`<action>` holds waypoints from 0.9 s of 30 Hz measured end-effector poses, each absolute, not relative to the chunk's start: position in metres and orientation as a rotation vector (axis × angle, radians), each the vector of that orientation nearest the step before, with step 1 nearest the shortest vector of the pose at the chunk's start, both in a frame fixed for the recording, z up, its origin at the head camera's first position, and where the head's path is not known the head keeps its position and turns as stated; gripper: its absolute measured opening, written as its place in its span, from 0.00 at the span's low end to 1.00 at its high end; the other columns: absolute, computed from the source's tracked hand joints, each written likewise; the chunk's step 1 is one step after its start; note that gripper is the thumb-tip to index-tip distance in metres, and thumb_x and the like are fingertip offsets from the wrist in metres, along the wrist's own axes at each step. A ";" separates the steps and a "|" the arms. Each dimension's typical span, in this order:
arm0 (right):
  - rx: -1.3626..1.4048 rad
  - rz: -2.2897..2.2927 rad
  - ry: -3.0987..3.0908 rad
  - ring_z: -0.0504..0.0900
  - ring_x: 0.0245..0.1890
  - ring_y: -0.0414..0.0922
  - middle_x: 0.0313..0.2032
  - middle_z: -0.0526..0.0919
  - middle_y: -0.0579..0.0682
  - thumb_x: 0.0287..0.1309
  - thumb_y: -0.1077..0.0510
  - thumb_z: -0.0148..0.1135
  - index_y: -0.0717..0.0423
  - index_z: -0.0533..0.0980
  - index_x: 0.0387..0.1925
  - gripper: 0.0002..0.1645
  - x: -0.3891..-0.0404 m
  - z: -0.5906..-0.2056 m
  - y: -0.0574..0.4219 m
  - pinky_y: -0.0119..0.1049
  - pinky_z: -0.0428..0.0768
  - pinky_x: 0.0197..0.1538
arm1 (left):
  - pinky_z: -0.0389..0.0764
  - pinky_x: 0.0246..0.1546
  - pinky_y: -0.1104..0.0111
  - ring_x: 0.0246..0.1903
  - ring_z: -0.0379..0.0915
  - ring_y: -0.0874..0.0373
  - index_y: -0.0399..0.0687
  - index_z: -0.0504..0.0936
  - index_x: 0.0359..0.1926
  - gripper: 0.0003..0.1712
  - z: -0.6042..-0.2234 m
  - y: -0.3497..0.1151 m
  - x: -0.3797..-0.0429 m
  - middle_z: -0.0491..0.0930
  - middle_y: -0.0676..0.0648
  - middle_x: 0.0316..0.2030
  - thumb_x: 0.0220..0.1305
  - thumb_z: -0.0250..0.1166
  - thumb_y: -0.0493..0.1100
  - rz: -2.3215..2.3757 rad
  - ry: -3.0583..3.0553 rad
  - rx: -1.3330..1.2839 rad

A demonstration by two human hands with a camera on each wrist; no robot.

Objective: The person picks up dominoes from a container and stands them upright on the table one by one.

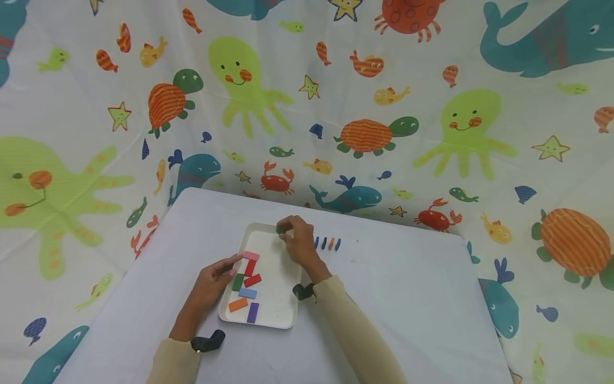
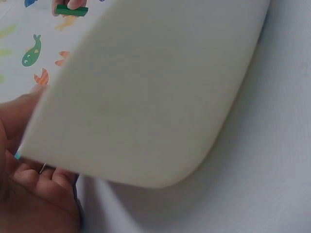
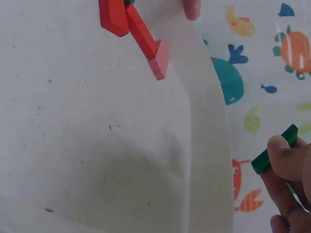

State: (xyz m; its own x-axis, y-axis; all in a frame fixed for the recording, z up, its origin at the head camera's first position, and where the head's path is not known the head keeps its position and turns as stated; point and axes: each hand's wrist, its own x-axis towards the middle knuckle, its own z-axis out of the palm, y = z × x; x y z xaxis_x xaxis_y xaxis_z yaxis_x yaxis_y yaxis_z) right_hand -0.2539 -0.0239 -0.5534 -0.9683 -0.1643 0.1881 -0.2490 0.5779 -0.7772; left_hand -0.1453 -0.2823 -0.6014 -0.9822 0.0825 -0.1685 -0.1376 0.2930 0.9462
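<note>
A white tray (image 1: 273,272) is on the table in the head view. My left hand (image 1: 213,277) grips its left rim; in the left wrist view the fingers (image 2: 53,187) curl against the tray wall (image 2: 146,107). My right hand (image 1: 299,242) pinches a green block (image 3: 275,149) between thumb and fingers, above the tray's far right corner. Along the tray's left side lie a pink block (image 1: 251,256), two red blocks (image 1: 252,280), another green block (image 1: 237,282), a light blue block (image 1: 247,293), an orange block (image 1: 237,305) and a purple block (image 1: 252,313).
Several small dark blue, black and orange pieces (image 1: 331,244) stand in a row to the right of the tray, partly behind the right hand. A white cloth covers the table (image 1: 408,298). Behind it hangs a curtain (image 1: 297,112) printed with sea animals.
</note>
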 end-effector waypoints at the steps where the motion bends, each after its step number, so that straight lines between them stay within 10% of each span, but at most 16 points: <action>1: 0.349 1.371 -2.696 0.86 0.52 0.38 0.51 0.86 0.41 0.69 0.63 0.70 0.45 0.82 0.54 0.16 -0.253 -0.552 -0.023 0.42 0.77 0.75 | 0.69 0.73 0.56 0.82 0.56 0.43 0.57 0.74 0.76 0.27 -0.601 -0.282 -0.144 0.65 0.47 0.81 0.80 0.61 0.50 1.766 2.371 -0.050; 27: 0.232 1.485 -2.486 0.87 0.55 0.50 0.53 0.87 0.51 0.66 0.68 0.70 0.52 0.80 0.55 0.19 -0.234 -0.530 0.021 0.53 0.77 0.74 | 0.67 0.74 0.55 0.82 0.56 0.41 0.54 0.74 0.76 0.27 -0.595 -0.277 -0.121 0.65 0.45 0.81 0.81 0.61 0.49 1.748 2.398 -0.076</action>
